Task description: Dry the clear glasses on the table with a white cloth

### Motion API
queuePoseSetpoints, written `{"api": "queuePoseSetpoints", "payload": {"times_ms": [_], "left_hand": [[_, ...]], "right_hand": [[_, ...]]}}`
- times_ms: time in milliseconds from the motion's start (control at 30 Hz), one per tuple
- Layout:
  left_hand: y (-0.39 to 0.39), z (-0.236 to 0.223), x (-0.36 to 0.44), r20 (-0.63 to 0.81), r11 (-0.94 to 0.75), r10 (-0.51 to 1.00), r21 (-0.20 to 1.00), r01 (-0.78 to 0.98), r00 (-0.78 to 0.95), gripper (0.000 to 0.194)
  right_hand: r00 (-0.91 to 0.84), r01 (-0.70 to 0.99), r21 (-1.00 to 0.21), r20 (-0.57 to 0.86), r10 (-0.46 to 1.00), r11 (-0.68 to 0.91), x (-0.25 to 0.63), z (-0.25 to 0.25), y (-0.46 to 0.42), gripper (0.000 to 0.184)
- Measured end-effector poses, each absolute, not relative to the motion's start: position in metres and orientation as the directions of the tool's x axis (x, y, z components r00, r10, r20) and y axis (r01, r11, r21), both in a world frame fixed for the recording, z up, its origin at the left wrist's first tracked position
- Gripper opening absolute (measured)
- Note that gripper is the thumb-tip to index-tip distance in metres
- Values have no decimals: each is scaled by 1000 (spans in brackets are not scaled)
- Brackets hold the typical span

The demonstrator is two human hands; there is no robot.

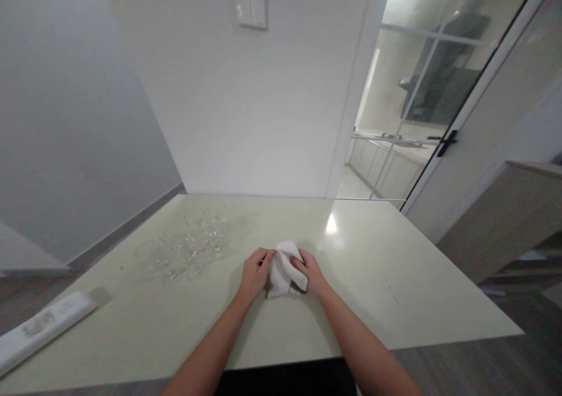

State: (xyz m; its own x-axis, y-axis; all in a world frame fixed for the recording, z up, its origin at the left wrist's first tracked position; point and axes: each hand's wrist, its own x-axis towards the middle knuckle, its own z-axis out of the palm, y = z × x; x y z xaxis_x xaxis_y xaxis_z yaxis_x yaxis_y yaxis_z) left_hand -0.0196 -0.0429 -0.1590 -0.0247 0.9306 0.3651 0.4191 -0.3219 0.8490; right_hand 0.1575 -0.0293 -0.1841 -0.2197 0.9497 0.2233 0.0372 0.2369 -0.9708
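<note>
A crumpled white cloth [283, 273] is held between my two hands, just above or against the near middle of the table. My left hand [256, 273] pinches its left side, fingers curled in. From the right, my right hand [311, 272] grips the cloth with the thumb laid over a fold. Whether anything is wrapped inside the cloth cannot be seen. To the left of my hands stands a cluster of clear glassware [193, 247], see-through and hard to tell apart piece by piece.
The pale glossy table [373, 302] reaches to the white wall. At its left front corner lies a long white package [44, 326]. A glass-paned door with a black handle [446, 143] is at the right, near a wooden cabinet [504, 226].
</note>
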Motion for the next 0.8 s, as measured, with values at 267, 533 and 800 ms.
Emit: {"api": "queuePoseSetpoints", "payload": {"times_ms": [267,533,800], "left_hand": [[-47,-153,-32,370,-226,801,915,334,-471,39],[-42,-161,-30,308,-245,881,946,210,-358,33],[-56,-158,-13,422,-387,904,878,283,-75,24]], "right_hand": [[-32,-456,-871,-189,982,-182,165,-176,-20,38],[-383,-453,-883,69,921,-122,155,-170,-38,29],[-207,-433,-900,157,966,53,149,-173,-37,98]]}}
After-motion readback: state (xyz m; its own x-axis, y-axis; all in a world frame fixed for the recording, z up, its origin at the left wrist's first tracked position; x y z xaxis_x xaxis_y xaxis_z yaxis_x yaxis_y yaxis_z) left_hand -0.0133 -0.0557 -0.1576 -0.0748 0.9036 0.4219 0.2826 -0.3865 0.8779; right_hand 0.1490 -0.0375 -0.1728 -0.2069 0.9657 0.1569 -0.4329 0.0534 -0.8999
